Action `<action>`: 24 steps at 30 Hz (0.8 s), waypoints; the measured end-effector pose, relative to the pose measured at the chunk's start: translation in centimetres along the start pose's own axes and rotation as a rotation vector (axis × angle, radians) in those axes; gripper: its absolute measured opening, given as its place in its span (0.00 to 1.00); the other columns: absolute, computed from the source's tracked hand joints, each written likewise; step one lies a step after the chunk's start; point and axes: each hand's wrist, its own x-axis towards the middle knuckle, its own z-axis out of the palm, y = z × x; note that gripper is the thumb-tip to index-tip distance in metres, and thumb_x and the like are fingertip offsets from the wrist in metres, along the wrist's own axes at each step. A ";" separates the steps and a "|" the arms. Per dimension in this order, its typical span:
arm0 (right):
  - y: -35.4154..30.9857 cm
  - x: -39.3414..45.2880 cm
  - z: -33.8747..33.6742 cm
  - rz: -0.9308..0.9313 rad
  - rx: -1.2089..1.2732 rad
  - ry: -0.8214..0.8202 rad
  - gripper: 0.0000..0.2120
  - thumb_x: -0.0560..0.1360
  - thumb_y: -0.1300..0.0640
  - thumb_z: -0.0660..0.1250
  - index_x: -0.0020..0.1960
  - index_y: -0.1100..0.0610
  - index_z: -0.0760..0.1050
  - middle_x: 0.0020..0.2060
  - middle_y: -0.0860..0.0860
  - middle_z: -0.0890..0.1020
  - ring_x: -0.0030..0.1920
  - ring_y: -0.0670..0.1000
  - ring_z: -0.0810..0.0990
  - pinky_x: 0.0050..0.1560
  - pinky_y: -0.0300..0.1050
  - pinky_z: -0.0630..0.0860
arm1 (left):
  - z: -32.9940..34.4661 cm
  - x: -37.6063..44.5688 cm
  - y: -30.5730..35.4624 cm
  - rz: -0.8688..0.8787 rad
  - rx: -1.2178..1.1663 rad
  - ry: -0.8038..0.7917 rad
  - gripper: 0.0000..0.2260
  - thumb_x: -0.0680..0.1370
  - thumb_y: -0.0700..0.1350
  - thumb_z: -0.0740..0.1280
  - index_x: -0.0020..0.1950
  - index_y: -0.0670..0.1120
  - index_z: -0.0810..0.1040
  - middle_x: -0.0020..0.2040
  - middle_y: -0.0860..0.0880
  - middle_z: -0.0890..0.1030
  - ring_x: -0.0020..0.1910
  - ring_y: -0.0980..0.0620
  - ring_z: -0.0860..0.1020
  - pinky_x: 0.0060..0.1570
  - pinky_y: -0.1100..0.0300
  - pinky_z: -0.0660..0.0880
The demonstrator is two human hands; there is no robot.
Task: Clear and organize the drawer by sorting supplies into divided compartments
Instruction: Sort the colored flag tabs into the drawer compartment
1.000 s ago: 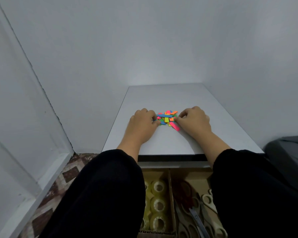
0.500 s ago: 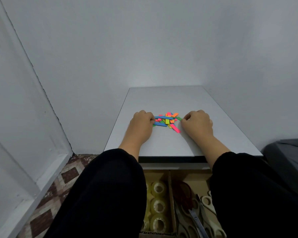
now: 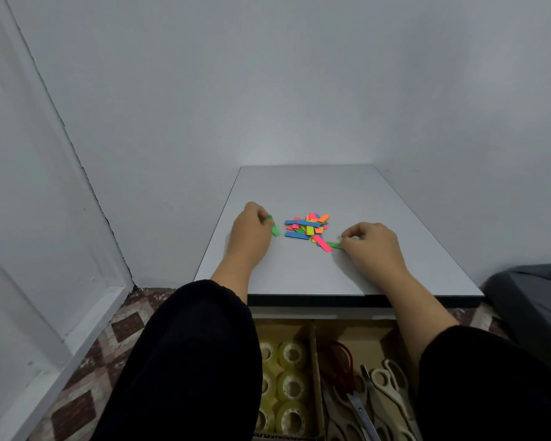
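Note:
A small heap of coloured paper strips (image 3: pixel 307 229), blue, pink, orange, yellow and green, lies in the middle of the white desk top (image 3: pixel 331 189). My left hand (image 3: pixel 250 233) sits left of the heap with curled fingers pinching a green strip (image 3: pixel 275 229). My right hand (image 3: pixel 371 245) is to the right of the heap, its fingertips pinching another green strip (image 3: pixel 334 245) that lies flat on the desk. Below the desk edge the open drawer (image 3: pixel 314 342) shows cardboard dividers.
The drawer's left compartment holds several clear tape rolls (image 3: pixel 291 381). Its right compartment holds several scissors (image 3: pixel 363 393), white-handled and red-handled. White walls close in behind and on both sides. A dark grey object (image 3: pixel 535 300) sits at the right. Patterned floor shows at the left.
Both hands have pulled apart from the heap, each drawing a green strip outward, the left one to the left and the right one to the right.

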 end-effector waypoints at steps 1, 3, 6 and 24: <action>0.0 0.0 0.0 0.005 0.011 0.008 0.07 0.73 0.58 0.64 0.44 0.53 0.81 0.46 0.51 0.80 0.51 0.52 0.76 0.46 0.45 0.73 | -0.4 -0.2 0.1 -0.037 -0.121 0.033 0.01 0.80 0.39 0.62 0.51 0.45 0.72 0.44 0.52 0.73 0.45 0.51 0.74 0.41 0.63 0.72; 0.0 0.1 -0.1 0.020 0.049 0.020 0.07 0.73 0.58 0.64 0.45 0.53 0.81 0.46 0.51 0.80 0.50 0.53 0.76 0.48 0.48 0.75 | -1.1 -0.9 0.7 -0.065 -0.322 0.056 0.03 0.79 0.38 0.63 0.51 0.44 0.73 0.43 0.51 0.76 0.44 0.54 0.76 0.39 0.68 0.71; -0.1 0.5 0.2 0.026 0.032 0.011 0.05 0.73 0.56 0.64 0.43 0.51 0.79 0.44 0.50 0.80 0.50 0.53 0.76 0.50 0.51 0.75 | -1.2 -2.2 1.5 0.029 -0.364 -0.139 0.04 0.76 0.36 0.67 0.49 0.43 0.78 0.40 0.48 0.78 0.38 0.57 0.76 0.36 0.71 0.73; -1.7 0.3 1.4 -0.158 -0.439 -0.107 0.18 0.80 0.50 0.52 0.68 0.47 0.69 0.71 0.52 0.65 0.73 0.55 0.57 0.71 0.65 0.50 | 1.0 -1.0 1.0 0.315 0.341 -0.239 0.13 0.82 0.46 0.56 0.64 0.52 0.75 0.55 0.47 0.71 0.57 0.49 0.68 0.57 0.54 0.70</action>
